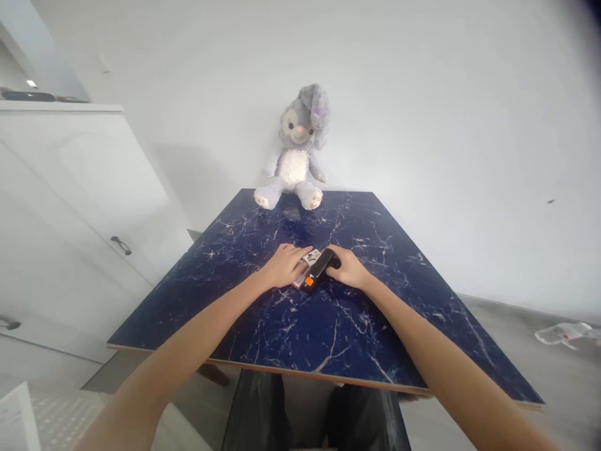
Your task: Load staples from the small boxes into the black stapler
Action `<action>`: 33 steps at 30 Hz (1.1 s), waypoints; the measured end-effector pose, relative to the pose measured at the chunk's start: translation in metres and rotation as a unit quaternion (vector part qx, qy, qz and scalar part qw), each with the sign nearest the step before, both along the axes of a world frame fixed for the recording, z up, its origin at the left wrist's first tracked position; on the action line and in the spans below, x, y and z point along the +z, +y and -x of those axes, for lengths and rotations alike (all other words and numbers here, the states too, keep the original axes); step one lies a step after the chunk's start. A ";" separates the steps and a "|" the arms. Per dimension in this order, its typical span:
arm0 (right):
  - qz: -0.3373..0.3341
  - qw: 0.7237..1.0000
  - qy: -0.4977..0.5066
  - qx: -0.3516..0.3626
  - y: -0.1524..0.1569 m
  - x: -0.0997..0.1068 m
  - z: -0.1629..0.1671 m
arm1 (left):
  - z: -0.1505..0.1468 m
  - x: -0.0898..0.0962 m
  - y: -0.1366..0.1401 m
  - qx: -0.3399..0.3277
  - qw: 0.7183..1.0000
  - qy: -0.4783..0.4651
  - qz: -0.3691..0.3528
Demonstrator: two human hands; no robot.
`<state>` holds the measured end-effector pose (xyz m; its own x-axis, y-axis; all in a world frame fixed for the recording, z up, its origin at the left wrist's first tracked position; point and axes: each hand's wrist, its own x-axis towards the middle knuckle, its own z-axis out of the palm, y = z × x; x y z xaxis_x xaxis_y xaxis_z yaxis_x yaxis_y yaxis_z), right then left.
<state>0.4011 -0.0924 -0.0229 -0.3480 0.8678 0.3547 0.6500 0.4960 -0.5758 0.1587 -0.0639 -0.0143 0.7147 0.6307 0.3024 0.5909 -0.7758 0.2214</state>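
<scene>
Left hand [285, 265] and right hand [348, 268], both bare, meet around the middle of a dark-blue, marble-patterned rectangular table [300, 338], well in from its side edges. Beyond the left edge stands a white wooden cabinet [70, 188] with dark curved handles; its doors look closed, so its contents are hidden. The left hand lies with fingers bent over a small white, red and black printed flat packet [311, 256]; whether it pinches or only presses cannot be told, nor whether the packet holds anything. Just right of it, overlapping it in view, is a black elongated device with an orange patch [320, 265], its long axis slanting from the near-left orange end toward the far-right corner. The right hand is nearer the device, thumb and fingers closed around its far end. Behind, a grey-lilac plush rabbit [293, 166] sits at the far edge, left of centre. Farthest right, crumpled-looking clear plastic [563, 335] lies on the floor.
</scene>
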 end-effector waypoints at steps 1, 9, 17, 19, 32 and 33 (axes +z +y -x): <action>0.005 1.000 0.002 -0.009 0.000 0.001 -0.002 | -0.001 -0.001 0.002 0.016 1.000 -0.011 -0.008; 0.045 0.998 -0.043 0.012 -0.009 0.015 -0.020 | 0.014 -0.003 0.003 0.062 0.997 -0.030 -0.016; 0.058 0.997 -0.053 0.009 -0.011 0.023 -0.021 | 0.024 0.007 0.008 0.051 0.998 -0.008 0.037; 0.058 0.996 -0.063 0.010 -0.011 0.022 -0.021 | 0.032 0.017 0.008 0.048 0.998 -0.006 0.048; 0.018 0.992 -0.115 -0.055 -0.003 0.013 -0.019 | 0.064 0.015 0.019 0.071 0.987 0.087 0.115; 0.012 0.993 -0.108 -0.052 -0.004 0.013 -0.019 | 0.063 0.015 0.019 0.065 0.989 0.077 0.104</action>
<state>0.4199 -0.0969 -0.0101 -0.3221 0.9100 0.2610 0.8064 0.4082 -0.4279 0.0958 -0.0445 0.0009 0.6503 0.7580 0.0505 0.7222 -0.6375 0.2685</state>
